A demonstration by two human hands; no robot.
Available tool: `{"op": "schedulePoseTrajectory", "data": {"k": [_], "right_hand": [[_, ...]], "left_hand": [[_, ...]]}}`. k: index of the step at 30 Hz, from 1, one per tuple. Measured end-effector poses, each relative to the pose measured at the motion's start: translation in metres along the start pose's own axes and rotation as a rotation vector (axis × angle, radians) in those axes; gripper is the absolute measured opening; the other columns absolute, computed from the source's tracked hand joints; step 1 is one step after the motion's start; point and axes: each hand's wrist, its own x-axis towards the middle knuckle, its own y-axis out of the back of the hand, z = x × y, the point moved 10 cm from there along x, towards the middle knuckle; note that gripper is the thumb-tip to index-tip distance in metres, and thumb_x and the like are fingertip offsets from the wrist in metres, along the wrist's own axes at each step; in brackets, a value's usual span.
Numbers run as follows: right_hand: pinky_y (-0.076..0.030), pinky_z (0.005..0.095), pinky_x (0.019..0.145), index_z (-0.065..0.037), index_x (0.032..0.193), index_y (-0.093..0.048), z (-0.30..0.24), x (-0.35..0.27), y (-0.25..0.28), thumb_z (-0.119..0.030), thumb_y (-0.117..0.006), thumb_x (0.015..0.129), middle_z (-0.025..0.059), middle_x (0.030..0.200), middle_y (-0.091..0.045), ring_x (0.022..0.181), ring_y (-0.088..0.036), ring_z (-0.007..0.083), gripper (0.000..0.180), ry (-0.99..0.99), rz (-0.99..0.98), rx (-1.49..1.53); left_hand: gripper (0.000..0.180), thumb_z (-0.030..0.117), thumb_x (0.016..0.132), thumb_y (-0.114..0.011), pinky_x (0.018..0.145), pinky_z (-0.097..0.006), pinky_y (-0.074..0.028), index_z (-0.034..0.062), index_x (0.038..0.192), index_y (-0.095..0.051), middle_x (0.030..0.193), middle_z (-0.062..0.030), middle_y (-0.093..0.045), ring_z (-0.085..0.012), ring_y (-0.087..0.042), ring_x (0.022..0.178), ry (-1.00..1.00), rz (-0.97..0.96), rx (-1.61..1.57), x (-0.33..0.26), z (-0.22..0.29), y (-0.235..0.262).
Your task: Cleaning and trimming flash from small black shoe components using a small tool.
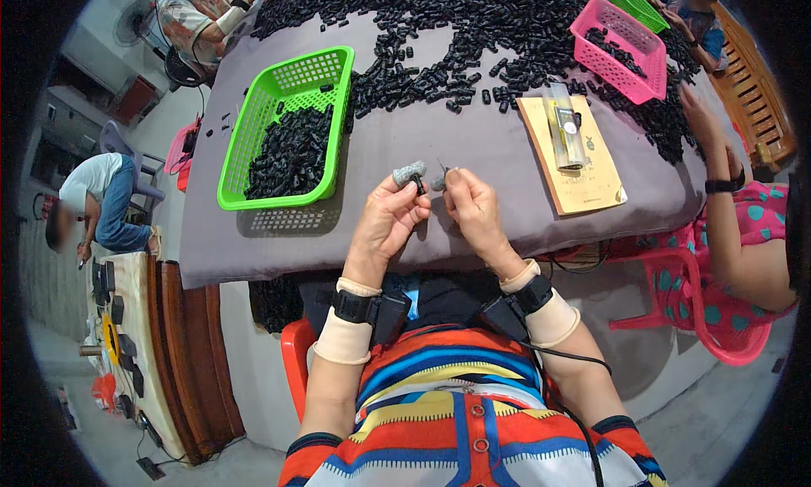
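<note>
On a grey cloth-covered table (397, 132), small black cylindrical pieces (291, 153) are heaped in a bright green perforated plastic basket (283, 204). Right of it, one small black piece (419, 185) is pinched in the left hand (390, 221). A thin dark implement (442, 165) is gripped by the right hand (475, 212), nearby. Farther right, a transparent plastic case (564, 132) is laid on a yellowish paper booklet (591, 193).

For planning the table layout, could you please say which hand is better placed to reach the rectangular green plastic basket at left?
Probably the left hand: it is nearer the rectangular green plastic basket and pinches a small black part; the right hand is farther.
</note>
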Motion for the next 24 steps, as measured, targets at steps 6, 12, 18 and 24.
{"op": "schedulePoseTrajectory", "data": {"k": [6,12,18,24], "right_hand": [[-0.031,0.0262,0.044,-0.001,0.067,-0.048,-0.002,-0.002,-0.007,-0.025,-0.053,0.092,0.0003,0.052,-0.040,0.052,-0.036,0.0045,0.035,0.118,-0.035,-0.187],[-0.029,0.0292,0.043,0.000,0.068,-0.047,-0.013,-0.003,-0.005,-0.021,-0.054,0.090,0.0067,0.051,-0.035,0.052,-0.034,0.0057,0.032,0.124,0.001,-0.116],[-0.036,0.0347,0.047,0.000,0.070,-0.050,-0.039,-0.013,-0.020,-0.017,-0.057,0.086,0.0143,0.058,-0.048,0.050,-0.050,0.0231,0.025,0.314,-0.079,-0.417],[-0.039,0.0395,0.049,-0.001,0.070,-0.051,-0.045,-0.018,-0.026,-0.017,-0.060,0.084,0.0152,0.066,-0.053,0.059,-0.054,0.0338,0.023,0.419,-0.104,-0.464]], "left_hand": [[0.022,0.007,0.089,-0.054,0.060,-0.024,-0.046,0.0028,0.110,-0.054,0.091,-0.0083,-0.060,-0.0140,-0.056,0.073,0.001,-0.030,-0.089,-0.007,0.000,0.004],[0.022,0.007,0.088,-0.055,0.060,-0.024,-0.044,0.0037,0.110,-0.055,0.090,-0.0067,-0.060,-0.0127,-0.054,0.073,-0.008,-0.049,-0.112,-0.009,0.000,0.002],[0.029,0.008,0.088,-0.056,0.060,-0.023,-0.044,0.0029,0.116,-0.054,0.091,-0.0057,-0.061,-0.0112,-0.054,0.072,-0.023,-0.047,-0.121,-0.012,-0.001,0.010],[0.031,0.008,0.087,-0.057,0.062,-0.022,-0.048,0.0031,0.117,-0.053,0.093,-0.0058,-0.062,-0.0100,-0.056,0.071,0.009,-0.092,-0.139,-0.012,-0.003,0.009]]}}
